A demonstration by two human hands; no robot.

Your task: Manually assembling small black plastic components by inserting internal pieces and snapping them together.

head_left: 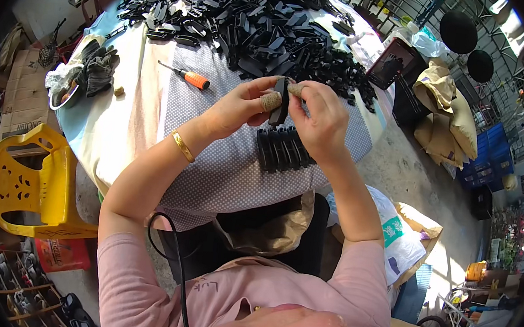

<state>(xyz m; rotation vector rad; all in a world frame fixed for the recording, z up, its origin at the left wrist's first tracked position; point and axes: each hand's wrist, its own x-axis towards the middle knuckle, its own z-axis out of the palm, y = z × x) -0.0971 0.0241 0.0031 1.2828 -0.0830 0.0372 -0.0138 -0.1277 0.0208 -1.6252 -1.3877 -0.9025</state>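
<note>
Between my two hands, above the dotted cloth, stands a long narrow black plastic piece [279,105]. My left hand [252,102] pinches it from the left, with a tan wrap around a finger or thumb. From the right, my right hand [320,115] grips the same piece near its upper end, and a tan wrap covers a digit there too. Just below my hands, a row of similar black pieces [281,151] lies side by side, partly hidden by my right hand. A big heap of loose black pieces [256,24] spreads over the far part of the table.
An orange-handled screwdriver [193,79] lies left of my hands. Dark gloves [97,69] sit at the table's left edge. A phone-like screen [391,64] stands at the right edge. A yellow plastic chair [33,182] is at the left, and stuffed sacks [448,128] stand at the right.
</note>
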